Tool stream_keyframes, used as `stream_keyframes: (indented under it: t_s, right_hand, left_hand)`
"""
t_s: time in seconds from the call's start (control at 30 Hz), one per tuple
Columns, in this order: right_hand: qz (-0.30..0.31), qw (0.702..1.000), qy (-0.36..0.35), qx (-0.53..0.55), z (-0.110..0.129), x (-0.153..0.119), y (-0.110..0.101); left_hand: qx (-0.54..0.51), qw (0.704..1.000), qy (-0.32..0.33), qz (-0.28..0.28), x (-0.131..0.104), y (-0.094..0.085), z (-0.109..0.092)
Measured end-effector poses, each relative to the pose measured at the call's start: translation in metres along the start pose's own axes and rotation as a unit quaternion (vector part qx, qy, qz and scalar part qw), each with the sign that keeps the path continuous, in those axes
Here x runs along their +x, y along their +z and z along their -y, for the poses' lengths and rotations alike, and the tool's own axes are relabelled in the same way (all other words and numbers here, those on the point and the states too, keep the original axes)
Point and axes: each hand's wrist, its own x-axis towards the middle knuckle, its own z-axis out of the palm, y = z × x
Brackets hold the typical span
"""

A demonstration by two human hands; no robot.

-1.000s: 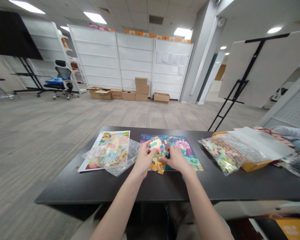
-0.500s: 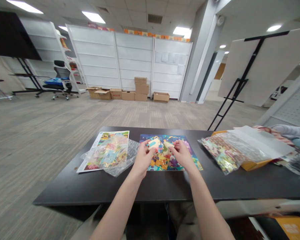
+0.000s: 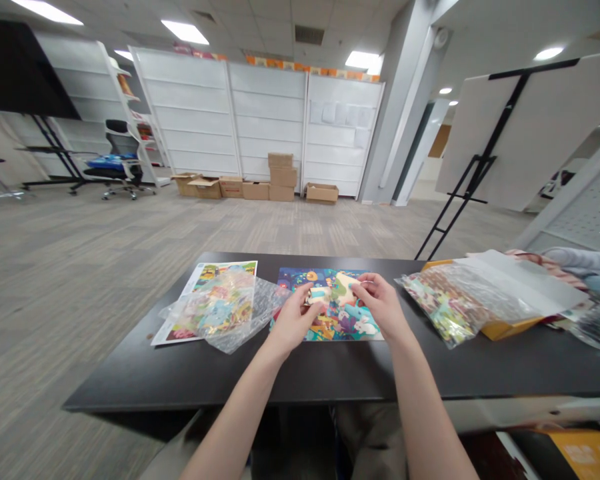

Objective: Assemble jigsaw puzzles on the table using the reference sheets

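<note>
Both hands hover over the puzzle board (image 3: 330,313) mid-surface: left hand (image 3: 293,323) fingers pinch a puzzle piece (image 3: 319,294), right hand (image 3: 383,308) fingers pinch another piece (image 3: 349,283). Light, stiff card, probably; best gripped by the edges.

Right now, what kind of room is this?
Probably an office or workroom: a big open carpeted floor, an office chair, cardboard boxes stacked by white wall panels, and a board on a stand.

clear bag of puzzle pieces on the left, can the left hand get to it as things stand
Probably yes. The clear bag lies on the table just beside the left hand with nothing between them, but that hand is pinching a puzzle piece.
</note>
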Motion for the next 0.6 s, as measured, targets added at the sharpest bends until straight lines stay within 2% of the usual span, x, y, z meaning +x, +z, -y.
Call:
stream_keyframes:
  t_s: [0.13, 0.2, 0.27, 0.33, 0.43, 0.53, 0.6]
  right_hand:
    - [0.059, 0.997, -0.014, -0.038, -0.005, -0.001, 0.015]
    - [0.075, 0.993, -0.037, -0.080, -0.007, -0.001, 0.021]
    - [0.074, 0.988, -0.054, -0.125, -0.007, 0.000, 0.023]
    - [0.062, 0.979, -0.063, -0.185, -0.006, -0.002, 0.021]
    - [0.075, 0.933, -0.077, -0.343, -0.004, -0.013, 0.015]
    - [0.125, 0.863, -0.063, -0.485, -0.005, -0.027, 0.015]
    - [0.140, 0.841, -0.049, -0.521, -0.005, -0.034, 0.020]
  left_hand:
    - [-0.027, 0.998, -0.004, 0.048, -0.004, 0.005, -0.005]
    - [-0.031, 0.998, -0.009, 0.052, -0.004, 0.005, -0.005]
    - [-0.032, 0.999, -0.010, 0.027, -0.002, 0.003, -0.005]
    - [-0.038, 0.999, -0.001, -0.023, 0.000, 0.001, -0.005]
    - [-0.063, 0.994, 0.017, -0.091, 0.003, -0.004, -0.007]
    - [-0.094, 0.989, 0.011, -0.116, 0.002, -0.006, -0.012]
    - [-0.104, 0.987, 0.003, -0.118, 0.001, -0.006, -0.016]
